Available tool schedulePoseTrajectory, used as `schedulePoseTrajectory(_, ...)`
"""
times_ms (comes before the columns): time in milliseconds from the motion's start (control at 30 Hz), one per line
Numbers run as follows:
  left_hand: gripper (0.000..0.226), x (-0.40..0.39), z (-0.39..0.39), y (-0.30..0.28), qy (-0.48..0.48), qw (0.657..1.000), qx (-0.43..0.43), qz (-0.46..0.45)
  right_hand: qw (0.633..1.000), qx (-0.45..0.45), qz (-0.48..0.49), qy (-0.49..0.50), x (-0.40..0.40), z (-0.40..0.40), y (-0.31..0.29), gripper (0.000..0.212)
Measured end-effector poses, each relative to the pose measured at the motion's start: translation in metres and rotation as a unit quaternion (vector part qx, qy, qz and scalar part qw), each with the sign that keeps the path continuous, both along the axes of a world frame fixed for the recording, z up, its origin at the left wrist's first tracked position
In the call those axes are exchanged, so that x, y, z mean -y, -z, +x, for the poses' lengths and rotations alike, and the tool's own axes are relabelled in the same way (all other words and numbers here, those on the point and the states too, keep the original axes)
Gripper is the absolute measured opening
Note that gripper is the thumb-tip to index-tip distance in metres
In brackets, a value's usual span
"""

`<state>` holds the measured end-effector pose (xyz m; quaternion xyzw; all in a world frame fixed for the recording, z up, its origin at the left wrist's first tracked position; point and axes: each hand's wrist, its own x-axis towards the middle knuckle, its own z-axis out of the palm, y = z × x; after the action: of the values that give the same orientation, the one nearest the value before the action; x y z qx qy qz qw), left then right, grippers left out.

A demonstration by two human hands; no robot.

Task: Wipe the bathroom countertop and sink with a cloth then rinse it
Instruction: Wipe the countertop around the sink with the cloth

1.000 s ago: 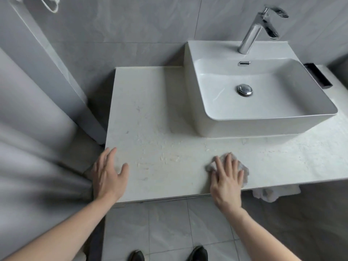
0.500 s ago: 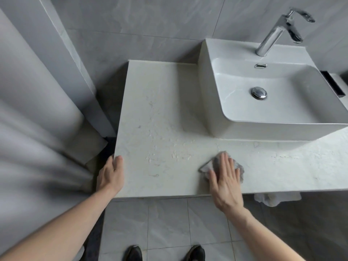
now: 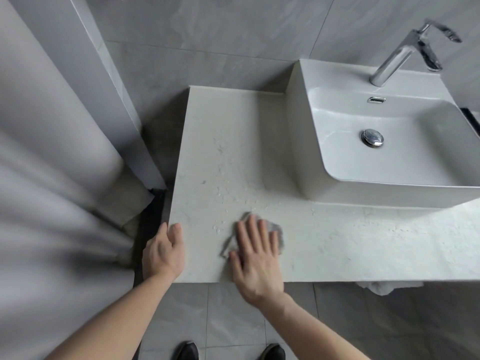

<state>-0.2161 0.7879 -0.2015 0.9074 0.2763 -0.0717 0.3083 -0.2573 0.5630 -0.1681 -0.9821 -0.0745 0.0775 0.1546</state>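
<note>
Cloth (image 3: 272, 231): grey, crumpled, lying on the bench (image 3: 233, 141) near its front edge, left of the sink (image 3: 389, 157). Right hand (image 3: 255, 258): grip spread flat, fingers apart, pressing the cloth down rather than clasping it. Left hand (image 3: 163, 252): grip curled over the bench's front-left corner, bracing. Water beads (image 3: 220, 188): scattered beyond the cloth (unwiped, by the look of it). Risks, as judged: flat palm may slide off the bunched cloth; a stroke toward the near edge could push water or cloth onto the floor (image 3: 233, 320); wet corner may let the bracing hand slip. Sink and faucet (image 3: 405, 53): apparently not yet wiped.
</note>
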Motion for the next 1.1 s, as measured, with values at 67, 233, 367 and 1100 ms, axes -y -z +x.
schedulePoseTrajectory(67,0.081,0.000,0.000,0.000,-0.002,1.000,0.002,0.005,0.993,-0.003,0.001,-0.115,-0.021,-0.002,-0.001,0.071)
schedulePoseTrajectory(233,0.081,0.001,-0.001,-0.006,0.008,1.000,0.008,0.016,0.984,-0.001,0.019,-0.176,-0.009,0.009,-0.001,0.074)
schedulePoseTrajectory(367,0.084,0.002,-0.002,-0.012,0.013,1.000,0.002,0.022,0.998,0.001,0.018,-0.055,0.033,0.026,0.004,0.073)
schedulePoseTrajectory(1100,0.088,0.005,0.000,-0.020,0.018,1.000,-0.007,0.018,0.978,-0.021,0.015,-0.208,0.004,0.009,-0.005,0.068)
